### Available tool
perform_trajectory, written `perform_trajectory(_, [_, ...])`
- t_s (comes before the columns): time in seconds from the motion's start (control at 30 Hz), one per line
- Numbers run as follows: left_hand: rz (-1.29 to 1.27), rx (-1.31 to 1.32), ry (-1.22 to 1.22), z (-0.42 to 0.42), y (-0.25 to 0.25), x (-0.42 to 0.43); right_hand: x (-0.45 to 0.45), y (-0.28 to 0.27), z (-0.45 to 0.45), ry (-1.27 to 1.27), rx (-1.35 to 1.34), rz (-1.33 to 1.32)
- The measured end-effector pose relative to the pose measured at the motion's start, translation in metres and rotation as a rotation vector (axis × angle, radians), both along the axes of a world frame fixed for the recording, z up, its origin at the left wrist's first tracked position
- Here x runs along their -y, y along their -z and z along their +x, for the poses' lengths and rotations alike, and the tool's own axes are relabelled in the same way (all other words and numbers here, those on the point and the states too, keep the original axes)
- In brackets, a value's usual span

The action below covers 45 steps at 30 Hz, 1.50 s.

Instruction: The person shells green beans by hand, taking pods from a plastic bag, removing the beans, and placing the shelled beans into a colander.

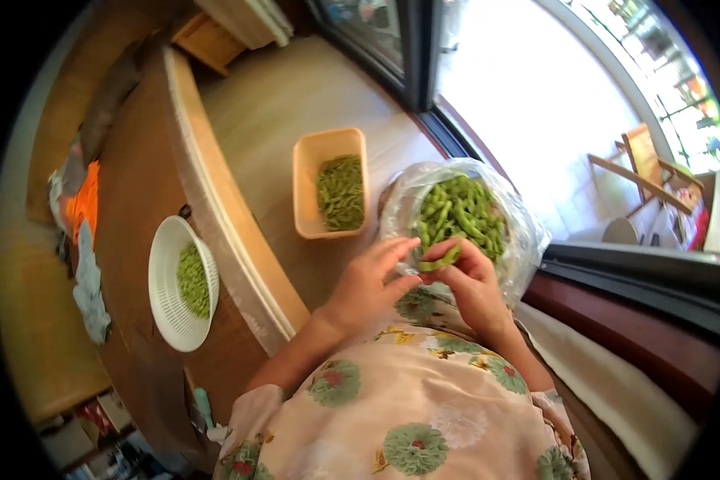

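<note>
My right hand (476, 284) pinches a green edamame pod (442, 260) between thumb and fingers, just above the near edge of the bag. My left hand (368, 280) is close to the pod's left end, its thumb and fingers apart with nothing visible between them. Beyond my hands, a clear plastic bag (524, 228) lies open around a heap of whole edamame pods (464, 212). To the left of the bag, a peach-coloured plastic bin (308, 152) on the floor contains green pods or empty shells (342, 192); which of these cannot be told.
A white colander (168, 308) with shelled green beans (193, 282) rests on the brown table (128, 184) at left. Orange cloth (82, 196) and a light-blue cloth (90, 280) lie at its far side. A dark-framed sliding door (420, 64) and a wooden chair (644, 164) are at right.
</note>
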<state>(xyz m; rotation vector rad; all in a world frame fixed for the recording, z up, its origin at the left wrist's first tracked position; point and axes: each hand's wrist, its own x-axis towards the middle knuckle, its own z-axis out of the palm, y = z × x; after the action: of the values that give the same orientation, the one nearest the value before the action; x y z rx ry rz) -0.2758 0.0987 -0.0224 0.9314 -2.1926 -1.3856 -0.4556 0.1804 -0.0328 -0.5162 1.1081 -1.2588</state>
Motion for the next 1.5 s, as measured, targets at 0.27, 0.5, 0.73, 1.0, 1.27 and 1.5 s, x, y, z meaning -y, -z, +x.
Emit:
perform_trajectory(0.27, [0.190,0.047,-0.043,-0.002,0.004,0.004,-0.005,0.006,0.001,-0.020,0.042,-0.080])
perform_trajectory(0.5, [0.492,-0.180,-0.480,0.022,0.025,0.028,-0.007,0.014,-0.008,0.169,-0.056,-0.056])
perform_trajectory(0.73, [0.384,-0.123,-0.742,0.067,0.084,0.091,-0.009,0.014,-0.026,0.278,-0.141,-0.043])
perform_trajectory(1.0, [0.345,-0.230,-0.486,0.027,0.060,0.060,-0.009,0.027,-0.046,0.354,-0.469,-0.044])
perform_trajectory(1.27, [-0.052,-0.073,-0.168,-0.032,0.012,0.036,0.011,0.021,-0.046,0.140,-1.371,-0.261])
perform_trajectory(1.5, [-0.217,0.091,-0.038,-0.059,0.022,0.030,0.030,0.024,-0.032,0.153,-1.445,-0.332])
